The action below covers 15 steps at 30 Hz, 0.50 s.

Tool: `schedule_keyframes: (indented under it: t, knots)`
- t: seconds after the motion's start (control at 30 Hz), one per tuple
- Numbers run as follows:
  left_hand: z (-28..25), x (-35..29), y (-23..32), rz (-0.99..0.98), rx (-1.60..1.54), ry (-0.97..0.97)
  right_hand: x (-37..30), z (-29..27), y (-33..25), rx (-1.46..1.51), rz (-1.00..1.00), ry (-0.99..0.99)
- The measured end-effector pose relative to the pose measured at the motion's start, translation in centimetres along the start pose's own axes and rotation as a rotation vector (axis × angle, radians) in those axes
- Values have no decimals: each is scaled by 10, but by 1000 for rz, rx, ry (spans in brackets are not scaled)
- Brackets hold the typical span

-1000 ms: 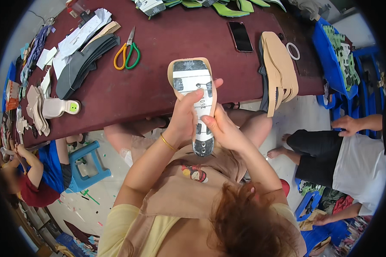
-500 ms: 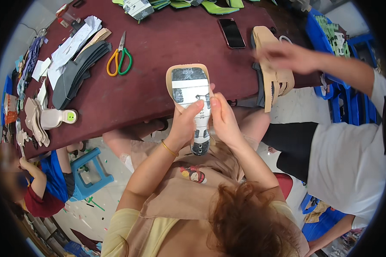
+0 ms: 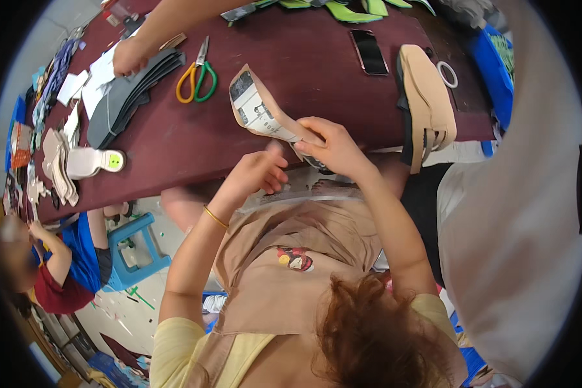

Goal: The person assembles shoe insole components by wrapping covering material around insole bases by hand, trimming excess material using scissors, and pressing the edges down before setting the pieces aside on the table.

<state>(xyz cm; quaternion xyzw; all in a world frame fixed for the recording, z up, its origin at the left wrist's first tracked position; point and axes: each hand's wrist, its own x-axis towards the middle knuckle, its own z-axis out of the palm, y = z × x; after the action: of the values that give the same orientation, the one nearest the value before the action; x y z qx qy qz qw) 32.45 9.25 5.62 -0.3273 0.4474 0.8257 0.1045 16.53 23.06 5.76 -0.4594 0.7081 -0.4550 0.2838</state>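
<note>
1. The dark red table (image 3: 291, 55) is the biggest thing, on the far side of the person's lap.
2. A blue stool (image 3: 139, 275) stands on the floor at the left.
3. A pile of tan flat pieces (image 3: 427, 97) lies at the table's right end.
4. A pile of dark grey pieces (image 3: 132, 90) lies at the left. Another person's hand (image 3: 130, 57) is by it, over white papers (image 3: 97, 76); I cannot tell if it grips anything.
5. The black, white and tan shoe-shaped piece (image 3: 258, 111) is up in the middle, tilted, its wide end far and left.
6. The right hand (image 3: 333, 150) grasps its narrow near end.
7. The left hand (image 3: 260, 173) is just beside that end, fingers loosely bent, holding nothing I can see.
8. Scissors (image 3: 200, 63) with yellow and green handles lie far left of the piece.
9. A dark phone (image 3: 369, 52) lies far right.
10. A white ring (image 3: 454, 79) lies right of the tan pile.
</note>
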Motion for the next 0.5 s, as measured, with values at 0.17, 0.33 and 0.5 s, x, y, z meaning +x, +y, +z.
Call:
schedule_keyframes:
  t: [0.17, 0.33, 0.5]
  knots:
    - [22, 13, 34, 1368, 1286, 466, 24, 15, 6, -23, 262, -122]
    - [-15, 52, 28, 1189, 1547, 438, 24, 19, 18, -284, -76, -83]
    - [-38, 32, 29, 1250, 1538, 424, 28, 24, 2, -214, 121, -122]
